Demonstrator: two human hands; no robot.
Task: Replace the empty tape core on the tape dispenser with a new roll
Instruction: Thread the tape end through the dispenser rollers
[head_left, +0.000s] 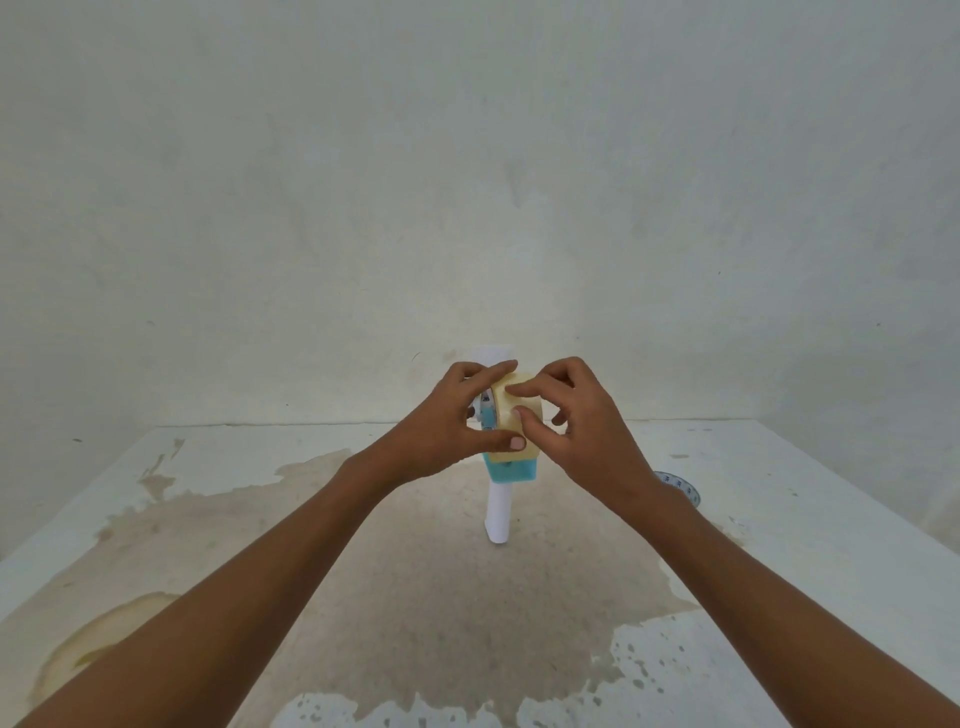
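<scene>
In the head view, both hands meet at the centre of the frame, raised above the desk, whose white surface carries a wide brownish stain across its middle. Between them they hold the tape dispenser, a blue-bodied tool with a white handle that points down toward the desk without clearly touching it; a white part of it also shows above the hands.

The tape roll, pale yellowish, sits on the dispenser's upper part, seen nearly edge-on. The left hand has its grip clamped on the roll and dispenser from the left of the frame, thumb pressed across the lower front of the roll and fingers over the top. The right hand comes in from the right, its grip closed on the roll's outer face, index finger and thumb pressing on the tape surface, the other fingers curled.

Just right of the right wrist, at centre right of the frame, a round white object with blue print lies on the desk, partly hidden by the forearm; what it is cannot be told. A plain whitish wall fills the upper half.
</scene>
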